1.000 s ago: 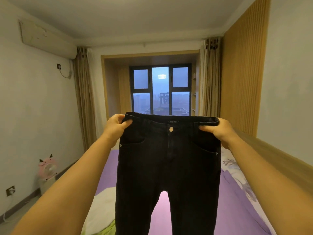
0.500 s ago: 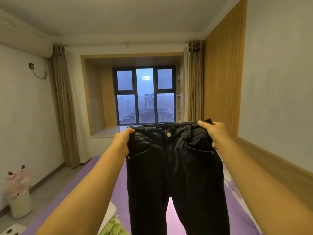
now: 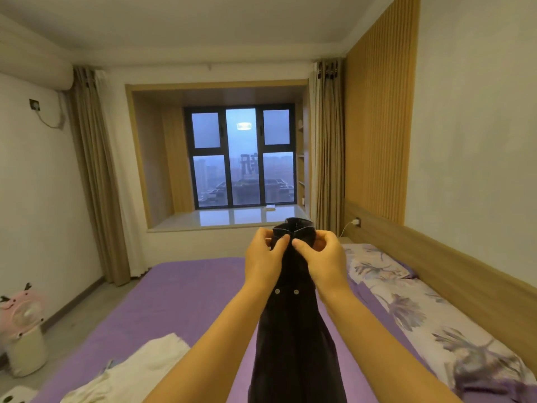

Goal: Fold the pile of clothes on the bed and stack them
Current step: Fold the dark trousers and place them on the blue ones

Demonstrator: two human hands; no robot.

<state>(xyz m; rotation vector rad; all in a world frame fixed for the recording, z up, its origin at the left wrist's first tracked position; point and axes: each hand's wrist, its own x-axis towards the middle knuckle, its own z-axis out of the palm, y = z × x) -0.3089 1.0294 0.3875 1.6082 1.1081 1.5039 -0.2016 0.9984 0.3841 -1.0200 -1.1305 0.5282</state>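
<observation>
In the head view, a pair of dark jeans (image 3: 295, 330) is held up in the middle of the scene, above a bed (image 3: 180, 298) covered with a purple sheet. The jeans are folded in half lengthwise, so that the two sides of the waistband are brought together at the top and the legs hang down as one narrow column towards the near edge. Two metal rivets are seen side by side a little below the waistband.

The waistband is pinched from the left by the left hand (image 3: 263, 258) and from the right by the right hand (image 3: 322, 257). The fingers and thumbs of both hands are curled round the cloth, and the two thumbs are almost touching at the centre fold. Both forearms are stretched out from the near edge.

A pile of white and pale green clothes (image 3: 136, 373) is lying on the near left part of the bed. A floral pillow (image 3: 374, 263) is lying at the far right of the bed, and a floral quilt (image 3: 453, 338) is spread along its right side, beside a wooden headboard (image 3: 436, 257).

A window (image 3: 242, 157) is set in the far wall, with beige curtains (image 3: 96, 175) hung on both sides. A pink fan (image 3: 21, 315) is seen on the floor at the left, standing on a white bin.
</observation>
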